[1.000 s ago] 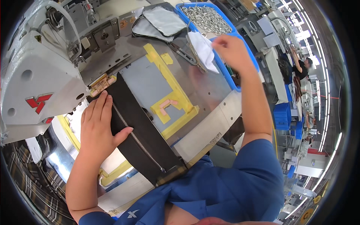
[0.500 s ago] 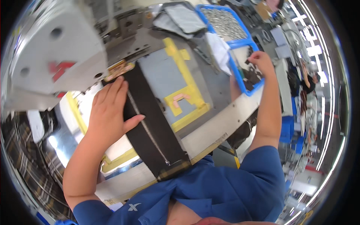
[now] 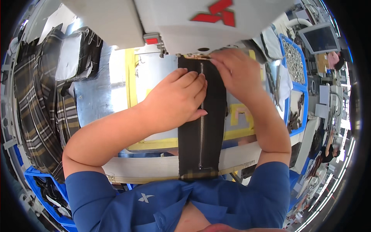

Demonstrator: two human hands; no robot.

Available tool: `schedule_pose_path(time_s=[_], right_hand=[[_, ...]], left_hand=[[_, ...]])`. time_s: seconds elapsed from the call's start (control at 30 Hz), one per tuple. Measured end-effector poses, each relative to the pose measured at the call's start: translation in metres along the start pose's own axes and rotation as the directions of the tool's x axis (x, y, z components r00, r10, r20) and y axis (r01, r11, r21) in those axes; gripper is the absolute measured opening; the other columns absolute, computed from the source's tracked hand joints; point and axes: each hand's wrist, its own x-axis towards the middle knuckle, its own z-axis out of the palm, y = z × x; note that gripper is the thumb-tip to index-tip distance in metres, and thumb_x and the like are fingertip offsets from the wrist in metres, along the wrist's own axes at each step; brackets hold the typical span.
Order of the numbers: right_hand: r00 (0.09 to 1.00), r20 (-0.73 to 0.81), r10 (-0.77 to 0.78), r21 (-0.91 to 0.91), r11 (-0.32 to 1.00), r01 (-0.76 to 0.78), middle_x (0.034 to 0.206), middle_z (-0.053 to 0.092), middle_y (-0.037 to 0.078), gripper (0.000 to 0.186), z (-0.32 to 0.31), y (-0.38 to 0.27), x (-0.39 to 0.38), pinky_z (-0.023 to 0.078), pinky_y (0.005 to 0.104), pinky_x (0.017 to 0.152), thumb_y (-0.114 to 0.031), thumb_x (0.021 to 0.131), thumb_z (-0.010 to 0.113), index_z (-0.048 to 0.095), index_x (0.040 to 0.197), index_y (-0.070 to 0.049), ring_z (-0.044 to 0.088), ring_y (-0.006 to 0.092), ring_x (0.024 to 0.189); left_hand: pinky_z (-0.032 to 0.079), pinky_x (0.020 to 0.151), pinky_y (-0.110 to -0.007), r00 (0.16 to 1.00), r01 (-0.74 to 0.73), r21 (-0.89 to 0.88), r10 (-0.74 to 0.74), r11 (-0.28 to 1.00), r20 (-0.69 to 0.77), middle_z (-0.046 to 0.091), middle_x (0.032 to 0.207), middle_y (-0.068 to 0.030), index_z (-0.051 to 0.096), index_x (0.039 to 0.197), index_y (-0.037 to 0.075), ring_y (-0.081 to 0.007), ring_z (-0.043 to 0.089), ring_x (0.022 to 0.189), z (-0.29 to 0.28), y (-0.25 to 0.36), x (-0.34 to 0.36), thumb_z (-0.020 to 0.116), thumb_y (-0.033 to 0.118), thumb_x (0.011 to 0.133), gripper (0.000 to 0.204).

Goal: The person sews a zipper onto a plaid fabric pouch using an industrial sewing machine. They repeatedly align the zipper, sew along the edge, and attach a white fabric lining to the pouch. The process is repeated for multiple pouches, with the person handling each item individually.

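A black fabric strip [image 3: 212, 123] with a metal zipper [image 3: 201, 147] lies lengthwise across the yellow-taped work plate [image 3: 239, 131], beneath a white sewing machine head [image 3: 177, 19]. My left hand [image 3: 181, 92] rests open on the strip, fingers slightly bent over the zipper. My right hand [image 3: 235, 75] pinches at the strip's far end, beside a small taped guide [image 3: 191, 57] under the head; whatever is between its fingertips is too small to make out.
Plaid fabric [image 3: 38, 116] and stacked cut pieces [image 3: 69, 58] lie at left, above a blue bin [image 3: 46, 197]. Blue trays [image 3: 304, 92] of small parts, dark tools [image 3: 274, 89] and a monitor [image 3: 317, 38] are at right. A co-worker [image 3: 328, 154] appears beyond.
My right hand has moved left from the blue parts tray to the strip's far end under the machine head. My view has turned toward the machine. My left hand stays on the strip.
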Motion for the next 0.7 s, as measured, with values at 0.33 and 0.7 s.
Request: schedule_pose_path(time_s=[0.33,0.7], right_hand=[[0.991,0.103,-0.08,0.038,0.996,0.076,0.109,0.077,0.008,0.017,0.006,-0.0072,-0.0112,0.062,0.0413,0.083,-0.004,0.085,0.08,0.076,0.101,-0.006,0.075,0.0303,0.094],[0.977,0.208,-0.052,0.143,0.989,0.023,0.119,0.077,0.011,0.024,0.0039,-0.0045,-0.0102,0.059,0.0446,0.094,-0.002,0.085,0.079,0.078,0.109,-0.002,0.073,0.0336,0.103]], left_hand=[[0.05,0.114,-0.044,1.0,-0.004,-0.002,0.004,1.0,-0.013,0.071,0.129,-0.0144,0.074,0.125,-0.002,-0.0302,0.065,0.123,0.0019,0.0021,-0.0026,0.078,0.046,0.087,0.061],[0.057,0.107,-0.044,0.994,0.055,-0.126,-0.066,0.991,-0.084,0.069,0.125,-0.0167,0.072,0.123,-0.003,-0.0331,0.067,0.118,0.0034,0.0022,-0.0043,0.085,0.04,0.081,0.062]])
